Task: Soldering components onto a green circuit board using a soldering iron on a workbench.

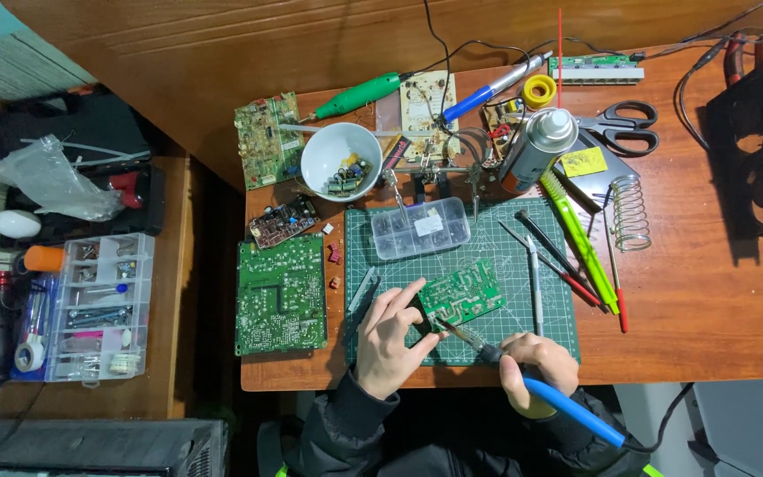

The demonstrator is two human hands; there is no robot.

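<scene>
Two hands meet over one small green board (461,296) on the cutting mat (505,243), near the front edge of the table (708,291). The left hand (390,336) has its fingers curled round the board's near-left corner, pinching it and tilting it up off the mat. The right hand (536,362) is closed in a pen grip round a blue-handled iron (567,406), its dark tip (448,329) reaching left to touch the board's near edge, just beside the left thumb.

Done well, I judge, this step wants the board held quite still, the left fingers kept clear of the hot tip, and the tip laid flat against one joint only, with the cord trailing free off the front edge so it does not tug the iron.

The board is a small rectangle, green, with pale tracks and solder pads facing up; it sits slantwise, its far corner toward the mat's middle. Whether parts hang on its underside I cannot tell.

Left of the mat lies a larger green board (281,296), solder side up, with a small dark one (283,221) beyond it. Farther back stand a white bowl (341,159) of small parts and a clear parts box (420,228). To the right lie a spray can (536,146), scissors (624,128) and a coil stand (630,212), well apart from the hands.
</scene>
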